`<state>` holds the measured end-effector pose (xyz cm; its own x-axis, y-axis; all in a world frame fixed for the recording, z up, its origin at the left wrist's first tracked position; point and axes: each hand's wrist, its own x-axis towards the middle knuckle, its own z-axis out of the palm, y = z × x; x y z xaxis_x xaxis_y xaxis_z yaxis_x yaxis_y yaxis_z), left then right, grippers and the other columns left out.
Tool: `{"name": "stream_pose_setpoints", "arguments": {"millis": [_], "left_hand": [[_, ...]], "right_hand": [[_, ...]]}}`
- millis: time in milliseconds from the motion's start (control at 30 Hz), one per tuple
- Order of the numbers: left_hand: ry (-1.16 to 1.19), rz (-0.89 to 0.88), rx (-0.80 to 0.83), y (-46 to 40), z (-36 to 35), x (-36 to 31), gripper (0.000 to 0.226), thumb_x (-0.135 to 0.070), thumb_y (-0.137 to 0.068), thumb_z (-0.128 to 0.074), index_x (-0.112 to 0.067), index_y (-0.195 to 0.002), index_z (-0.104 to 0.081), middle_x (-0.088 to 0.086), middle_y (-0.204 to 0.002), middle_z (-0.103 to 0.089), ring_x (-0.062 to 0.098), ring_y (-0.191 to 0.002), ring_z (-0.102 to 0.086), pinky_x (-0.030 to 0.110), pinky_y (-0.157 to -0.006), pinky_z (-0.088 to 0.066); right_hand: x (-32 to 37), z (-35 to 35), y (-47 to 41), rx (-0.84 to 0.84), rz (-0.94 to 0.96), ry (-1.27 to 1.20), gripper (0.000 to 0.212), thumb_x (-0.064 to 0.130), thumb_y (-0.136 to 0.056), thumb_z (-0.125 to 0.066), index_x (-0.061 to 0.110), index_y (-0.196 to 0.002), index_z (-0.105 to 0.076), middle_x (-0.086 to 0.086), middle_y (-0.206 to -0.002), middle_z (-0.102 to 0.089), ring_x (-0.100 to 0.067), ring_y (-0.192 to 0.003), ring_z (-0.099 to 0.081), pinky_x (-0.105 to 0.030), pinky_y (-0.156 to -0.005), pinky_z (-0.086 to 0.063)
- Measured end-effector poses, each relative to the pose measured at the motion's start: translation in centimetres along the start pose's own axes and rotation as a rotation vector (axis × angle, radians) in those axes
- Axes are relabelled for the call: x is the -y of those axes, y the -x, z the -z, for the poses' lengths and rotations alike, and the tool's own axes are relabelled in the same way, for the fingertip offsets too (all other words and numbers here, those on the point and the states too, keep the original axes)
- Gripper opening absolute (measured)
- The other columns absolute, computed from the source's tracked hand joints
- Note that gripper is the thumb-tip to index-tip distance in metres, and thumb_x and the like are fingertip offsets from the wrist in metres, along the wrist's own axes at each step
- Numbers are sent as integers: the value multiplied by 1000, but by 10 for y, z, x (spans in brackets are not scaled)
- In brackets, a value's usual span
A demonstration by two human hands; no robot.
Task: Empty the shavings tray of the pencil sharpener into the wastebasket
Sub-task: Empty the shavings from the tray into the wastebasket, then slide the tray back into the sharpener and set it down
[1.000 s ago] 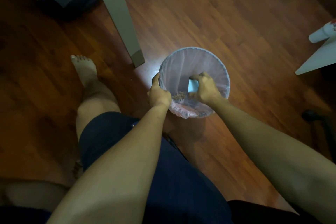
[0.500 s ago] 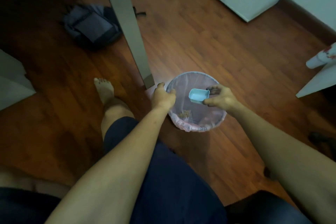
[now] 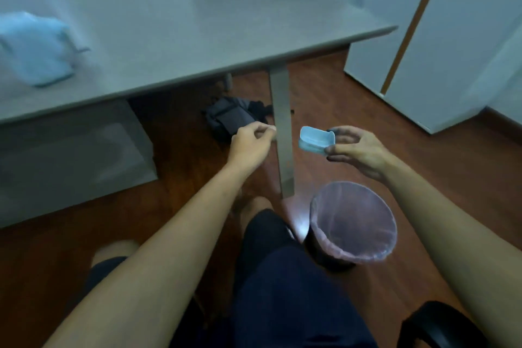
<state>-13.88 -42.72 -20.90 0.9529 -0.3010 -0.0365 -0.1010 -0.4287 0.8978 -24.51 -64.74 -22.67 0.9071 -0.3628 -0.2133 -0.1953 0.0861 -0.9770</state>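
The right hand (image 3: 357, 151) is pinching the small blue shavings tray (image 3: 316, 140) by its right end, thumb below and fingers on top, holding it above and just beyond the wastebasket (image 3: 353, 223). The tray's hollow is showing no shavings, so the emptying looks done. The left hand (image 3: 251, 144) is hanging loosely curled, gripping nothing, left of the wastebasket and higher. The tray is probably light, stiff, smooth plastic; gripping its short end walls should be keeping it steady.
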Motion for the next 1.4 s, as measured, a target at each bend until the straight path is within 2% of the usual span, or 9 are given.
{"name": "stream_pose_setpoints", "arguments": {"millis": [200,300,433,567,700,800,967,1133,1400], "left_hand": [[73,-80,-110,18,110,-34,19,-43,-88,-59,-27,-85,-70,-7,-82,-77,12,-81,-73,44,-75,-63],[112,-95,-196,27,164,-45,13,-36,-91,-58,-27,-84,-64,0,-89,-77,21,-83,-75,47,-70,-63],[129,-112,-292,32,225,-52,10,-31,-94,-57,-25,-85,-59,6,-96,-75,27,-85,-73,44,-69,-61],[138,-103,-472,30,278,-44,9,-34,-84,-65,-27,-81,-61,4,-92,-74,22,-77,-72,40,-64,-62],[83,-84,-684,26,320,-29,38,-52,-66,-69,-31,-97,-68,-11,-88,-71,15,-87,-73,44,-77,-61],[-35,-71,-793,22,336,-22,53,-53,-71,-74,-26,-117,-66,-10,-110,-72,9,-91,-66,33,-87,-55],[-3,-29,-740,-4,351,-8,86,-52,-65,-83,-20,-139,-52,-1,-134,-61,14,-108,-63,32,-95,-51],[60,-1,-576,-28,359,-3,102,-44,-61,-89,-17,-147,-41,3,-135,-58,17,-112,-62,35,-99,-52],[135,-83,-508,-43,364,7,57,-29,-74,-85,-7,-121,-62,5,-113,-69,10,-91,-66,20,-81,-57]], "right_hand": [[97,-69,16,135,138,-131,63,9,-43,-88,8,-101,-65,-7,-80,-75,-21,-66,-74,-28,-62,-61],[136,-113,18,198,195,-146,50,11,-55,-83,9,-101,-66,-8,-85,-73,-19,-65,-74,-27,-63,-61],[175,-171,11,258,248,-118,62,19,-47,-89,8,-104,-66,-11,-93,-72,-20,-68,-74,-25,-60,-60],[197,-229,-7,290,278,12,39,2,-78,-76,6,-114,-62,-18,-110,-66,-18,-68,-74,-26,-62,-61],[206,-281,-26,286,312,160,38,3,-74,-79,6,-108,-63,-20,-111,-67,-20,-64,-72,-27,-60,-60],[211,-311,-38,318,322,261,44,8,-74,-79,5,-115,-63,-19,-111,-69,-25,-70,-70,-31,-65,-62],[213,-348,-57,371,302,376,52,14,-80,-74,1,-127,-59,-14,-98,-69,-21,-71,-67,-30,-69,-61],[210,-363,-74,379,253,384,48,16,-80,-75,3,-125,-61,-12,-107,-67,-20,-76,-67,-32,-72,-61],[207,-365,-88,449,223,261,49,13,-84,-73,-1,-128,-57,-17,-119,-65,-26,-84,-68,-35,-81,-61]]}}
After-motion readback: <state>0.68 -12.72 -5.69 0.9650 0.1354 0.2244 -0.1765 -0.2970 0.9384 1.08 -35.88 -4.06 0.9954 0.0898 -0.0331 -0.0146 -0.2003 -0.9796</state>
